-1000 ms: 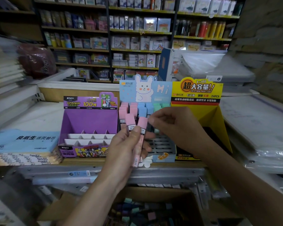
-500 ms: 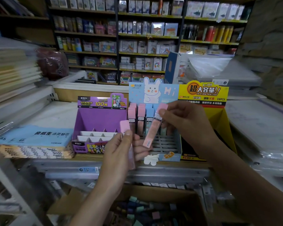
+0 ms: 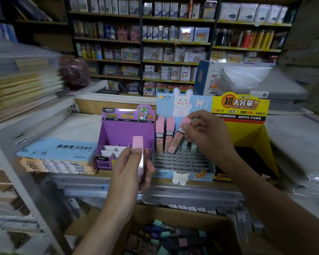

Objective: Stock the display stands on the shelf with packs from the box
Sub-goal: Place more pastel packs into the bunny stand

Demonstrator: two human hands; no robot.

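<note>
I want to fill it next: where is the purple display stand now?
In the head view, the purple display stand sits on the shelf left of centre, between the blue paper stack and the rabbit stand.

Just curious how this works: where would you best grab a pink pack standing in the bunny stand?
Probably pinch the pink pack by its cap, from above: it stands upright, foot sunk in the bunny stand, with neighbours close beside.

The box (image 3: 191,219) is cut off by the bottom edge, and the left hand (image 3: 129,173) covers most of its pink pack (image 3: 137,142).
</note>
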